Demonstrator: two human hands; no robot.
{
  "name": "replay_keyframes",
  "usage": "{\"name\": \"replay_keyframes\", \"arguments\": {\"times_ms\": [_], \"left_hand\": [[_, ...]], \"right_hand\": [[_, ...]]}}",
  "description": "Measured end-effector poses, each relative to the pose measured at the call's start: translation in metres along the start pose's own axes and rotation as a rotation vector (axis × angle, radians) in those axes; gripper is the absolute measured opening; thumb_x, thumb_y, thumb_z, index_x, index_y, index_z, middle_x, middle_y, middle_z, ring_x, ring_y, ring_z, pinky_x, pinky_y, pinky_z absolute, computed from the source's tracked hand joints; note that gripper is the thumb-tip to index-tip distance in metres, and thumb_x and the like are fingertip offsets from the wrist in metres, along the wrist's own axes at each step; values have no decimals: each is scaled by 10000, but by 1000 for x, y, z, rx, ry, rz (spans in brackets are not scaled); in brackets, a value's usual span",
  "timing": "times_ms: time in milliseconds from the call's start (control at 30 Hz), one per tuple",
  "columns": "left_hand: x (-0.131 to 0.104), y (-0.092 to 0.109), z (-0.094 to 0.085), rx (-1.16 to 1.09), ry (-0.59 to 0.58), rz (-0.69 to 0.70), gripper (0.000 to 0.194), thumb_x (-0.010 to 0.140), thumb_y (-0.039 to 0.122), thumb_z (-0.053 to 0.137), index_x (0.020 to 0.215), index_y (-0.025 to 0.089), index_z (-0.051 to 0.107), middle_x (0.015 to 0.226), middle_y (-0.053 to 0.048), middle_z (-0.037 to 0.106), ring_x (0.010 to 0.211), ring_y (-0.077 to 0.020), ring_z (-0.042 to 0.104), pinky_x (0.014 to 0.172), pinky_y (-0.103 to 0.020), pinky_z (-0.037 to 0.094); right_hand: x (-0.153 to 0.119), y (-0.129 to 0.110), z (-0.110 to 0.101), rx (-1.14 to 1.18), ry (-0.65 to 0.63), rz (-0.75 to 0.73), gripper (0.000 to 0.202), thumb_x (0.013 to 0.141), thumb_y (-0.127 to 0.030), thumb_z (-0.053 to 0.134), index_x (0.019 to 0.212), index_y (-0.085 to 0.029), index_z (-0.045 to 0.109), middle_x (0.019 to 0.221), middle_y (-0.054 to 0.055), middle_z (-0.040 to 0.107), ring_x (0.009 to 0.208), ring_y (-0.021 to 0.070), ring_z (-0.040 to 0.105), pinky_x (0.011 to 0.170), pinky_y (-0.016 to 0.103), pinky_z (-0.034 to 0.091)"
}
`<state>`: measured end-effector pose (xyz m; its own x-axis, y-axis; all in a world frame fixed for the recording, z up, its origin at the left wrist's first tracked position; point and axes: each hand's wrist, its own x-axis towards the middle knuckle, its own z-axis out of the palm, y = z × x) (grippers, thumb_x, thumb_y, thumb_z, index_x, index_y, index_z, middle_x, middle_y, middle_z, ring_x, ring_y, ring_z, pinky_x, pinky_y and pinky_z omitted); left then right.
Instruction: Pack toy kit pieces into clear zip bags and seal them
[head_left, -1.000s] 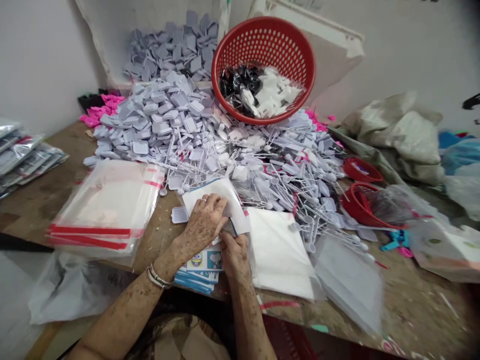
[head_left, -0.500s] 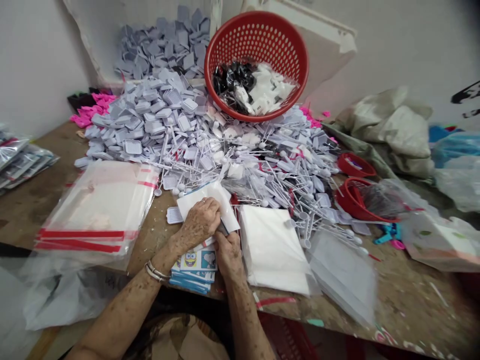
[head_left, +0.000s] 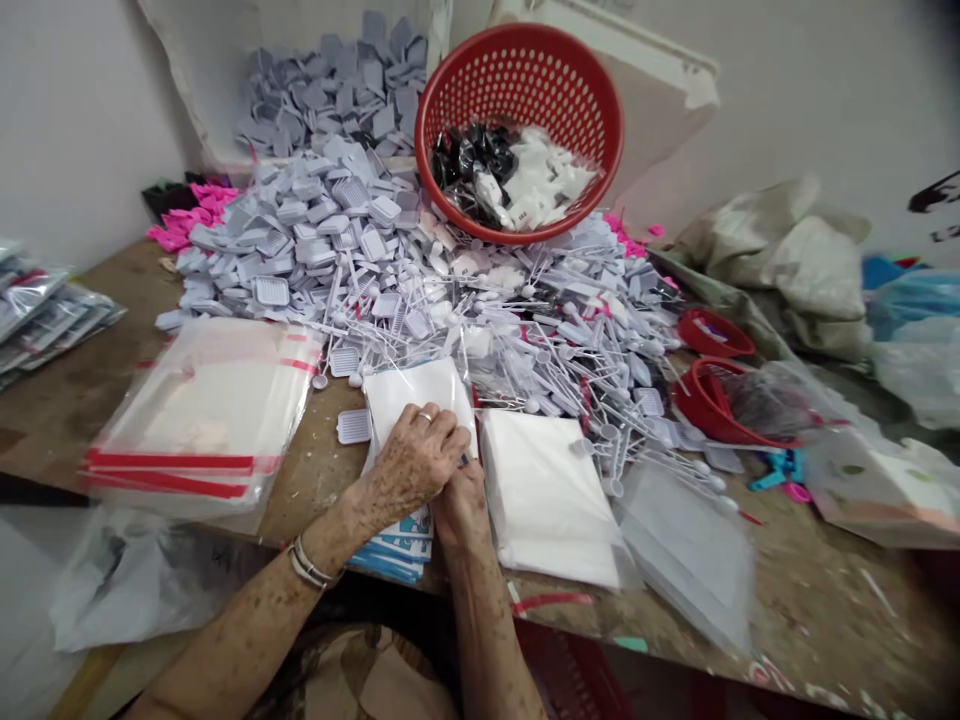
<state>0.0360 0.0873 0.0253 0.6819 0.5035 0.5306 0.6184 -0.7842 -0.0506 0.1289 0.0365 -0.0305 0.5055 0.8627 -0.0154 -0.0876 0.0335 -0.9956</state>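
Observation:
A flat white packet (head_left: 409,388), seemingly a card in a clear bag, lies under and between my hands at the middle of the table's front edge. My left hand (head_left: 420,450), with a ring on a finger, is closed over its lower right part, fingers bent. My right hand (head_left: 460,505) pinches the packet's right edge just below, touching the left; its fingertips are partly hidden. A stack of blue-edged printed cards (head_left: 390,560) lies beneath my wrists. Right of my hands is a pile of white sheets in clear film (head_left: 551,500).
Clear bags with red strips (head_left: 202,400) lie to the left. Behind is a heap of pale plastic trays (head_left: 300,230) and small spoons, topped by a red basket (head_left: 517,85) with black and white packets. Frosted sleeves (head_left: 690,550) and red bowls (head_left: 720,400) stand right.
The packet has turned from slanted to nearly straight. My left hand has moved right along it, now against my right hand. The printed cards are more covered.

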Motion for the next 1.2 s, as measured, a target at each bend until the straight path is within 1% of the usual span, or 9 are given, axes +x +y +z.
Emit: {"name": "replay_keyframes", "arguments": {"times_ms": [167, 367, 433, 533, 600, 700, 800, 1000, 1200], "left_hand": [[-19, -9, 0, -14, 122, -63, 255, 921, 165, 528, 1172, 158, 575, 1096, -117, 615, 985, -254, 526, 881, -420, 429], [-22, -11, -3, -35, 179, -122, 148, 914, 111, 491, 988, 154, 613, 947, -91, 635, 915, -233, 551, 857, -416, 444], [-20, -11, -7, -71, 273, -267, 158, 919, 157, 529, 1062, 159, 596, 1085, -125, 626, 1043, -255, 554, 928, -443, 439], [-22, -13, -12, -285, 411, -631, 399, 899, 281, 617, 1266, 177, 498, 1299, -167, 546, 1239, -291, 501, 1027, -483, 416], [-25, -14, -12, -596, 397, -864, 557, 885, 336, 629, 1370, 195, 394, 1294, -150, 560, 1191, -260, 559, 989, -443, 466], [-30, -13, -9, -1137, 259, -1056, 603, 894, 346, 579, 1411, 194, 309, 1033, -61, 669, 887, -175, 663, 808, -333, 536], [-32, -7, -7, -1367, 193, -1088, 595, 896, 321, 553, 1417, 177, 305, 800, 21, 650, 686, -124, 618, 694, -262, 510], [-32, -1, -7, -1457, 164, -900, 667, 905, 299, 560, 1485, 176, 255, 843, -12, 676, 768, -139, 611, 784, -288, 497], [-47, 3, 1, -1421, -2, -819, 696, 893, 289, 574, 1516, 197, 277, 754, 26, 626, 675, -121, 558, 742, -278, 492]], "right_hand": [[4, -14, 14, 253, 14, 149, 132, 703, -313, 680, 701, -197, 616, 667, 5, 669, 672, 171, 648, 684, 308, 566], [6, -24, 23, 544, 41, 277, 257, 573, -178, 762, 812, -176, 668, 760, 9, 739, 805, 180, 699, 770, 295, 586], [6, -27, 25, 549, 51, 277, 292, 584, -180, 755, 865, -179, 678, 783, 3, 750, 802, 183, 708, 794, 314, 594], [8, -32, 25, 566, 93, 273, 394, 583, -171, 763, 968, -182, 680, 830, -5, 762, 824, 185, 719, 842, 332, 594], [10, -36, 24, 579, 124, 267, 447, 575, -159, 773, 1011, -180, 676, 862, 2, 767, 829, 188, 723, 839, 335, 598], [14, -39, 25, 600, 143, 256, 473, 585, -150, 775, 1043, -182, 667, 896, 7, 769, 825, 182, 725, 827, 330, 605], [18, -39, 28, 613, 138, 244, 449, 591, -154, 767, 1026, -185, 659, 851, -9, 761, 839, 166, 720, 819, 295, 604], [25, -32, 28, 601, 156, 226, 410, 597, -171, 743, 994, -178, 641, 855, 2, 748, 931, 184, 710, 898, 337, 587], [35, -26, 30, 581, 151, 228, 234, 622, -214, 736, 820, -172, 619, 749, 0, 727, 855, 181, 716, 877, 338, 595]]}}
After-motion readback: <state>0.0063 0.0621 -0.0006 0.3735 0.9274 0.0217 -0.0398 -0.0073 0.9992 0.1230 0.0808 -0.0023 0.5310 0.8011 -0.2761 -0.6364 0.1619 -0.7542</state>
